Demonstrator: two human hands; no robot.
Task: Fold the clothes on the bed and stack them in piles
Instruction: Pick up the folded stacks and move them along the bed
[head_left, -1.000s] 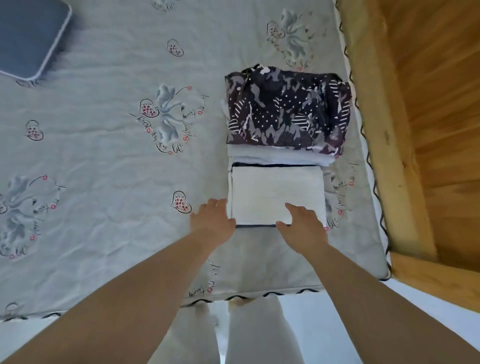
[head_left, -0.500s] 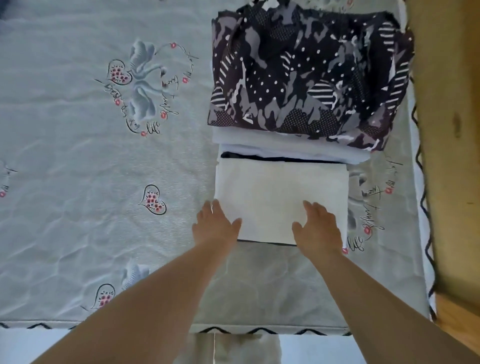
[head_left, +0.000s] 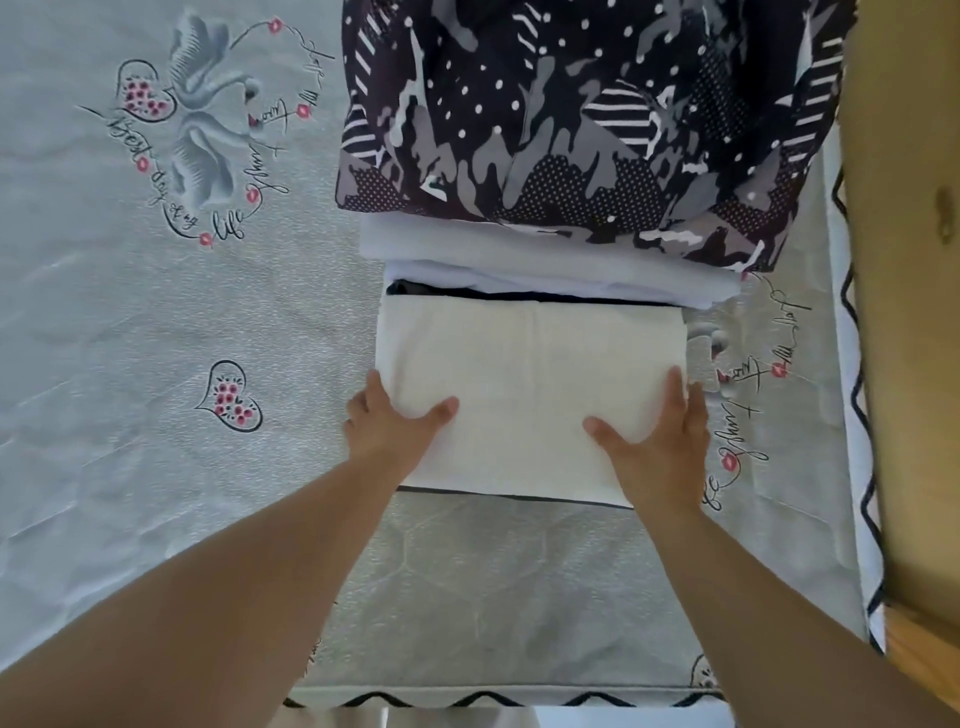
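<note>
Plainly, both hands — left hand (head_left: 387, 428), right hand (head_left: 657, 434) — grip folded white cloth (head_left: 524, 374).

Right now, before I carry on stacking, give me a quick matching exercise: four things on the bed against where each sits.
Things:
1 left hand
2 right hand
3 cream folded cloth
4 dark patterned garment

Places:
A top of the far pile
B the cloth's right edge
C near pile, between both hands
D the cloth's left edge

Pairs: 1-D, 2-B, 3-C, 4-A
</note>
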